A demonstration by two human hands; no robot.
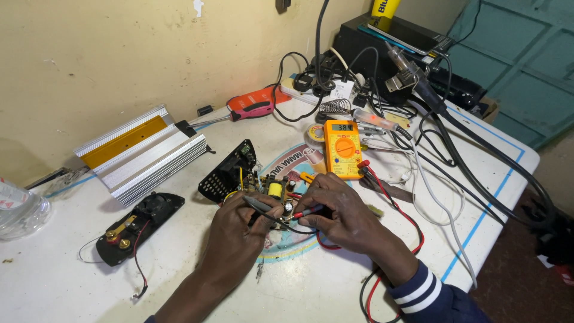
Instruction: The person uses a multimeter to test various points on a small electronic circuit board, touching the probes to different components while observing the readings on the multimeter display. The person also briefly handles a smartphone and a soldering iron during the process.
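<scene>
- Left hand (pixel 236 230): fingers pinched on black probe (pixel 261 207), tip angled down onto circuit board (pixel 272 192).
- Right hand (pixel 338 209): fingers closed round red probe (pixel 306 212), tip at the same board.
- Board lies mid-table (pixel 179 281), between both hands, black end cover (pixel 230 173) touching its left edge.
- Orange multimeter (pixel 343 148) just behind, display lit.
- Finned aluminium casing (pixel 143 152) far left, well apart.

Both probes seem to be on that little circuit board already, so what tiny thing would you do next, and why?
Probably hold both tips steady and glance up at the yellow multimeter. The left hand holds the black probe and the right hand the red probe, both pointed at the circuit board, and the meter's display is lit. Exactly which contacts they touch is too small to tell.
</scene>
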